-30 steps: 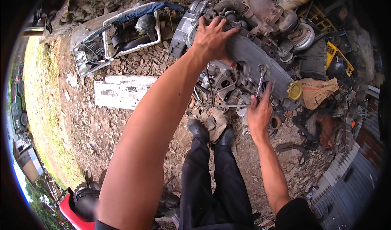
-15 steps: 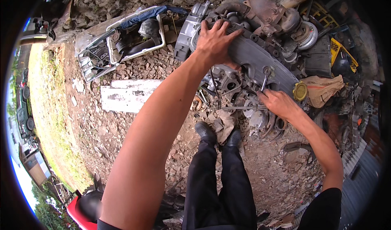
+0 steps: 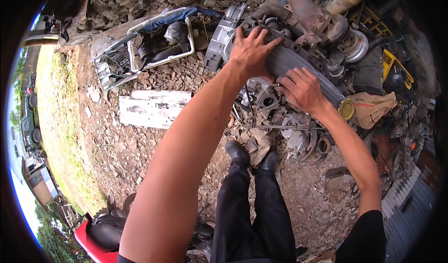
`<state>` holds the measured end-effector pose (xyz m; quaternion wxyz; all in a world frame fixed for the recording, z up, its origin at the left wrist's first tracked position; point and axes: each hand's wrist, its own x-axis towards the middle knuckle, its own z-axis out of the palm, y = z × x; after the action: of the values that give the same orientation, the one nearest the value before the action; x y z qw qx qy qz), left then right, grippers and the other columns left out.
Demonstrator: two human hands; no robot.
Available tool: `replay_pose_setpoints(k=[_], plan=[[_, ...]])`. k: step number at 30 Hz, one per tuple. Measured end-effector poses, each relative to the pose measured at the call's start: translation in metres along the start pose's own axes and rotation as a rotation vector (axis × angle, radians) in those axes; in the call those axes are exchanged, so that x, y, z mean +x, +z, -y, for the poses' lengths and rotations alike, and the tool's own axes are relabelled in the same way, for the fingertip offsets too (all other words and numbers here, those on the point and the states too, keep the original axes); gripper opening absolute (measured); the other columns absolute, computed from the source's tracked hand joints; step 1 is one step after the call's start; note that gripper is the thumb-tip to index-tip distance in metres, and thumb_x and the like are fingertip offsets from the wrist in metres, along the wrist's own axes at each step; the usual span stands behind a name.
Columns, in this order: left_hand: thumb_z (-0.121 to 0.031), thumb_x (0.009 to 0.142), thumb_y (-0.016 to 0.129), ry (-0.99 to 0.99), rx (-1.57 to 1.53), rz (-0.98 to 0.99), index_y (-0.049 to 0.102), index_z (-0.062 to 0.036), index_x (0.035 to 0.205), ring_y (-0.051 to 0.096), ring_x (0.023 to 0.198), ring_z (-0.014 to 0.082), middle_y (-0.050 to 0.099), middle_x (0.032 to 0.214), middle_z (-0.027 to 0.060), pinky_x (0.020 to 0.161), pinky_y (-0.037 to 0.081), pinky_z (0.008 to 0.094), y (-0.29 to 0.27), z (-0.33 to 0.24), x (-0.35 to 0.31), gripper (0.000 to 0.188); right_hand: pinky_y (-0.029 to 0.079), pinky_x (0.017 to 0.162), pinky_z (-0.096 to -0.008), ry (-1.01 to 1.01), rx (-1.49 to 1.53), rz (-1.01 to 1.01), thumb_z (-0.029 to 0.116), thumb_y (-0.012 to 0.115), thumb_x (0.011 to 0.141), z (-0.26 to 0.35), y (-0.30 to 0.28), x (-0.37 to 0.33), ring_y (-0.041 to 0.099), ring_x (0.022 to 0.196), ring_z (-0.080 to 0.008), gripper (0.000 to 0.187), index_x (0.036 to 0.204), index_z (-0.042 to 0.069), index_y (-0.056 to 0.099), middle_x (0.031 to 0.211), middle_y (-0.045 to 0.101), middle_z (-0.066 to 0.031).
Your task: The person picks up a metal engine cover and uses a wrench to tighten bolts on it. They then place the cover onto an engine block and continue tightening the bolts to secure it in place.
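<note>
A long grey ribbed engine cover [image 3: 283, 60] lies across an engine in front of me. My left hand [image 3: 252, 51] presses on its left part, fingers spread over the top, the thumb down by the near edge. Over the cover's near side, my right hand [image 3: 302, 89] is closed with curled fingers around a metal wrench [image 3: 278, 84]; only a small shiny end shows, the rest is hidden under the hand. A yellow oil filler cap [image 3: 346, 109] sits at the cover's right end.
Rusty manifold parts [image 3: 317, 16] stand behind the cover. Loose metal parts [image 3: 298, 141] lie below it near my shoes. To the left are a white-framed panel [image 3: 191, 34] and a white board [image 3: 151, 109] on stony ground. A torn paper sack [image 3: 373, 107] lies at right.
My right hand has moved up and left, closer to my left hand, and the wrench that stood out on the cover is now mostly hidden. My left hand stays on the cover.
</note>
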<state>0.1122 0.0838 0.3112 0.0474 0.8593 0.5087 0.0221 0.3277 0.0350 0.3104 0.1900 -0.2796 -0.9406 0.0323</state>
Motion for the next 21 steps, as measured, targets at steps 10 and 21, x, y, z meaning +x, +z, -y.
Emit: replay_pose_setpoints(k=[10, 21], plan=[[-0.075, 0.041, 0.086, -0.025, -0.039, -0.025, 0.04, -0.03, 0.151, 0.036, 0.143, 0.0316, 0.045, 0.146, 0.0132, 0.109, 0.027, 0.0703, 0.0, 0.0, 0.0, 0.128, 0.051, 0.077, -0.0495, 0.456, 0.147, -0.163, 0.018, 0.063, 0.092, -0.051, -0.001, 0.022, 0.062, 0.091, -0.0413, 0.017, 0.102, 0.004, 0.061, 0.094, 0.063, -0.0167], [-0.079, 0.039, 0.084, -0.103, 0.062, 0.112, 0.034, -0.0314, 0.153, 0.033, 0.145, 0.0343, 0.04, 0.152, 0.0152, 0.112, 0.025, 0.0695, -0.011, -0.01, 0.004, 0.134, 0.055, 0.069, -0.0498, 0.687, -0.213, -0.196, 0.023, 0.061, 0.096, -0.059, -0.029, -0.061, 0.064, 0.085, -0.0371, 0.017, 0.096, 0.007, 0.061, 0.09, 0.061, -0.0152]])
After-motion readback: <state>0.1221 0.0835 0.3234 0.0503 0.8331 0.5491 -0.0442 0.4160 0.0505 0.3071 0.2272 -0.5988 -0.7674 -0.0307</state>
